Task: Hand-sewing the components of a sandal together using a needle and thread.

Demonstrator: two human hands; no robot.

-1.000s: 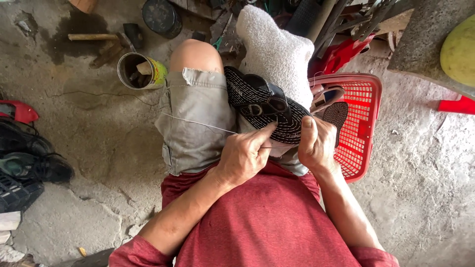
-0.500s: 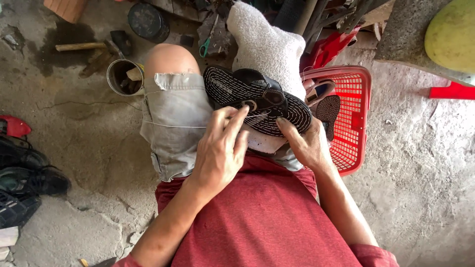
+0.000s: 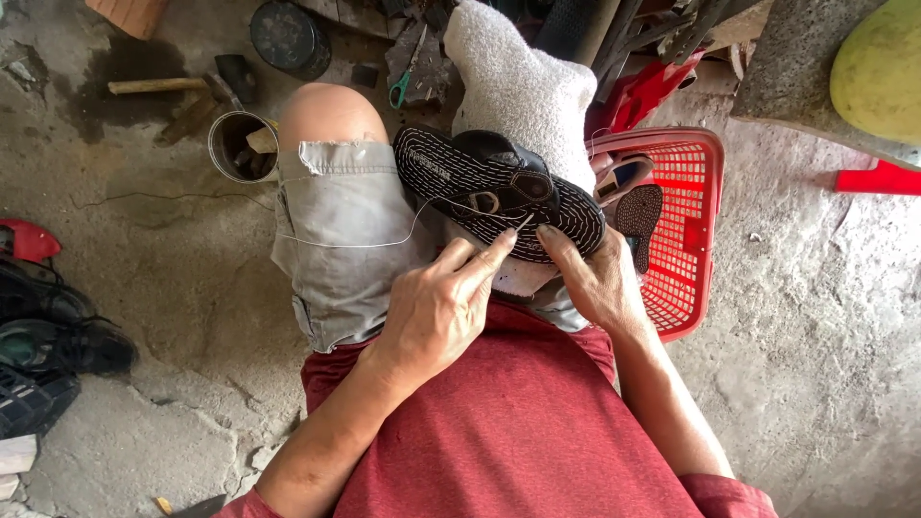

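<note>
A black sandal (image 3: 480,177) with white stitching along its sole lies on a white cloth (image 3: 523,91) over my lap. My left hand (image 3: 436,312) pinches a thin needle (image 3: 524,223) at the sandal's near edge. From there a pale thread (image 3: 345,244) loops left over my grey shorts. My right hand (image 3: 600,278) grips the sandal's near right edge, fingertips on the sole beside the needle.
A red plastic basket (image 3: 696,225) holding shoe soles stands by my right thigh. A tin can (image 3: 235,144), a hammer (image 3: 168,86), green-handled scissors (image 3: 400,88) and a round black lid (image 3: 288,34) lie ahead. Dark shoes (image 3: 48,345) sit at left on cracked concrete.
My left hand has come off the top of the sandal and drawn back to its near edge with the needle. The thread now hangs slack over my left thigh.
</note>
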